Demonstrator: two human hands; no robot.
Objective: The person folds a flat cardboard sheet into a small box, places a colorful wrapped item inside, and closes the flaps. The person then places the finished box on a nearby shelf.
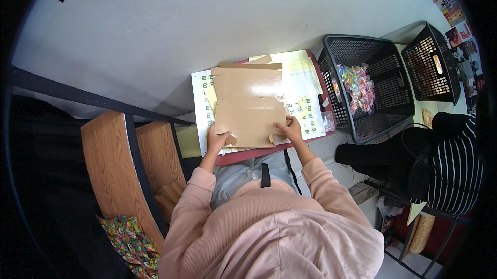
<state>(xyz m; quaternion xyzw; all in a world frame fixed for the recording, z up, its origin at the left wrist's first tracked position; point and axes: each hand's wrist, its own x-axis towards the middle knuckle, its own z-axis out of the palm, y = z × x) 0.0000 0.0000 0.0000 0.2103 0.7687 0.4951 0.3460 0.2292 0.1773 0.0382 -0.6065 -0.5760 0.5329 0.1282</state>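
Note:
A flat, unfolded brown cardboard box blank (249,108) lies over printed sheets on a small red-edged table. Its near edge has cut flaps, and a narrow strip stands along its far edge. My left hand (217,138) grips the near left corner, thumb on top and fingers partly hidden beneath. At the near right side my right hand (290,129) pinches the blank's edge. White and yellow sheets with printed marks (310,111) show around the cardboard.
Right of the table stands a black plastic basket (383,100) with colourful wrapped sweets (356,87); a smaller black basket (432,67) is beyond it. Wooden shelves (111,160) and a bag of colourful packets (132,245) are at left. A person in striped clothing (453,165) is at right.

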